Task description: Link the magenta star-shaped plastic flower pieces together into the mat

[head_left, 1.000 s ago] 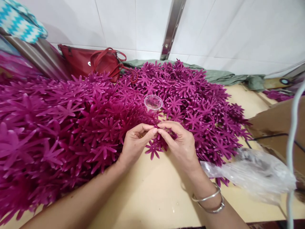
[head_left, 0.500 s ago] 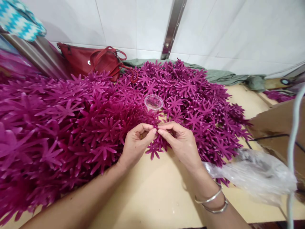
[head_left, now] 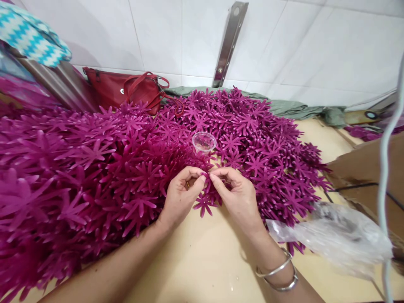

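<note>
My left hand (head_left: 182, 191) is closed in a pinch, with a bit of a purple artificial flower (head_left: 204, 179) between thumb and forefinger. Just beside it, my right hand (head_left: 238, 193) also pinches, its fingertips almost touching the left ones; what it holds is too small to make out. Below the fingertips a single purple flower (head_left: 203, 205) with finger-like petals lies on the tabletop (head_left: 202, 256). Right behind the hands stands a small clear plastic cup (head_left: 204, 144), its contents unclear.
Heaps of the same flowers (head_left: 94, 151) spread left, behind and right. A red handbag (head_left: 109, 88) leans by the wall. At the right are a crumpled clear plastic bag (head_left: 344, 237), a cardboard box (head_left: 362, 168) and a hanging pale cable (head_left: 382, 176).
The fingertips have drawn slightly apart, the right hand shifting a little to the right. The whole view has tilted, so things appear somewhat lower.
</note>
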`<state>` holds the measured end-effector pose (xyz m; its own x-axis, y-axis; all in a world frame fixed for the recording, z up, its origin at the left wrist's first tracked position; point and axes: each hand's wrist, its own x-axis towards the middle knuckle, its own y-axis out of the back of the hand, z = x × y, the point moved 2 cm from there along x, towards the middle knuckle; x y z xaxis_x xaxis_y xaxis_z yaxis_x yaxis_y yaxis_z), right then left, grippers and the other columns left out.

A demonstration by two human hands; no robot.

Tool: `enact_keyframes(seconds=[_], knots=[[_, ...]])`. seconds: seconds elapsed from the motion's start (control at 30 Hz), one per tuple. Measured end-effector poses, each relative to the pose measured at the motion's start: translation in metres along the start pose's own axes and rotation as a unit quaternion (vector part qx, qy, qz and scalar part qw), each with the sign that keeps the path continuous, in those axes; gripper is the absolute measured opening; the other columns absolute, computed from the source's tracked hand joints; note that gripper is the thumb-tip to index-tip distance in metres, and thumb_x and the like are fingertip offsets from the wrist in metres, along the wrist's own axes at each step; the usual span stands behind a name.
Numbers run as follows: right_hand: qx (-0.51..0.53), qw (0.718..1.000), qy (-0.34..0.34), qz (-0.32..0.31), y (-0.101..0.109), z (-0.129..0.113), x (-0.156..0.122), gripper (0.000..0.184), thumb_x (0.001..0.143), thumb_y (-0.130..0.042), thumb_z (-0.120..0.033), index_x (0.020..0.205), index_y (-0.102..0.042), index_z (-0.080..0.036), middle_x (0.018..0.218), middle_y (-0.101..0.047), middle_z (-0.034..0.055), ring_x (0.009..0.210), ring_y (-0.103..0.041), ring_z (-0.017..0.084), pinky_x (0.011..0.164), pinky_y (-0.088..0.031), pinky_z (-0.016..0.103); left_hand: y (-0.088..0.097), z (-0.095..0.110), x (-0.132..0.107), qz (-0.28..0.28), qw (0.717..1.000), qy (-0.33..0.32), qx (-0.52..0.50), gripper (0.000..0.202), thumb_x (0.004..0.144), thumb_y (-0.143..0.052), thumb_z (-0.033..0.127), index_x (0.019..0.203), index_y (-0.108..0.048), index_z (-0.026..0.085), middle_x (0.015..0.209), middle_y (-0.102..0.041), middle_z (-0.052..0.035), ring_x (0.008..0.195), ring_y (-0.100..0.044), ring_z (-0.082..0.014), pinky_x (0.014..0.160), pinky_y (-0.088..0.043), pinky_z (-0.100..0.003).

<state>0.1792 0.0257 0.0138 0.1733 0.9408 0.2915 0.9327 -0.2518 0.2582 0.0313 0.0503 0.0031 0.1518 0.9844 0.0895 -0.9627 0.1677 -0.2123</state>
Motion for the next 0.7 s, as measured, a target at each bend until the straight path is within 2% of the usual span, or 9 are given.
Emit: enact_keyframes(seconds=[0.1, 0.2, 0.27, 0.43, 0.6, 0.7], knots=[[-0.008, 1.0, 0.007, 0.0, -0.0005, -0.0012, 0.0001, 0.007, 0.092, -0.069, -0.028, 0.089, -0.07, -0.022, 0.086, -0.074, 0.0013, 0.077, -0.069, 0.017, 0.073, -0.053, 0.028, 0.0006, 0.0009, 0.0003, 0.004, 1.0, -0.002, 0.003, 0.009, 0.086, -0.069, 0.027, 0.085, -0.066, 0.019, 0.082, -0.063, 0.0007, 0.076, -0.056, -0.0124, 0.073, -0.047, -0.022], [-0.039, 0.998, 0.057, -0.014, -0.0007, -0.0043, 0.0004, 0.01, 0.089, -0.073, -0.024, 0.099, -0.073, -0.024, 0.099, -0.076, 0.0027, 0.094, -0.071, 0.02, 0.089, -0.054, 0.033, 0.0013, 0.0017, 0.0008, 0.005, 1.0, -0.003, -0.001, 0.009, 0.085, -0.07, 0.027, 0.083, -0.066, 0.019, 0.081, -0.063, 0.0012, 0.075, -0.056, -0.0124, 0.072, -0.046, -0.022], [-0.037, 0.997, 0.071, -0.022, 0.0, -0.0051, 0.0006, 0.01, 0.091, -0.072, -0.023, 0.101, -0.074, -0.025, 0.102, -0.076, 0.0026, 0.098, -0.071, 0.02, 0.094, -0.053, 0.034, 0.0018, 0.0014, 0.0007, -0.001, 1.0, 0.001, -0.001, 0.01, 0.085, -0.07, 0.027, 0.082, -0.065, 0.019, 0.08, -0.063, 0.0015, 0.074, -0.055, -0.012, 0.071, -0.045, -0.022], [-0.007, 0.999, 0.027, -0.027, 0.0026, -0.0035, 0.001, 0.005, 0.094, -0.069, -0.026, 0.092, -0.074, -0.023, 0.094, -0.076, 0.0019, 0.088, -0.071, 0.019, 0.084, -0.055, 0.032, 0.0039, -0.001, 0.0002, -0.008, 1.0, 0.005, 0.006, 0.012, 0.087, -0.07, 0.027, 0.081, -0.064, 0.018, 0.079, -0.063, 0.0014, 0.075, -0.055, -0.0123, 0.073, -0.044, -0.022], [-0.068, 0.995, 0.067, -0.029, 0.0033, -0.0058, -0.0001, 0.007, 0.094, -0.069, -0.026, 0.099, -0.073, -0.025, 0.101, -0.077, 0.0024, 0.095, -0.071, 0.021, 0.092, -0.053, 0.035, 0.005, -0.0024, 0.0014, -0.014, 1.0, 0.004, 0.0, 0.012, 0.088, -0.07, 0.028, 0.082, -0.064, 0.019, 0.081, -0.063, 0.0013, 0.076, -0.056, -0.0131, 0.075, -0.044, -0.024], [-0.056, 0.996, 0.058, -0.028, 0.0034, -0.0053, 0.0, 0.008, 0.097, -0.065, -0.027, 0.095, -0.072, -0.024, 0.095, -0.076, 0.0022, 0.089, -0.071, 0.02, 0.086, -0.054, 0.033, 0.0047, -0.0019, 0.0016, -0.017, 1.0, 0.003, 0.013, 0.012, 0.087, -0.069, 0.027, 0.081, -0.063, 0.019, 0.079, -0.062, 0.0014, 0.075, -0.055, -0.013, 0.073, -0.044, -0.023]])
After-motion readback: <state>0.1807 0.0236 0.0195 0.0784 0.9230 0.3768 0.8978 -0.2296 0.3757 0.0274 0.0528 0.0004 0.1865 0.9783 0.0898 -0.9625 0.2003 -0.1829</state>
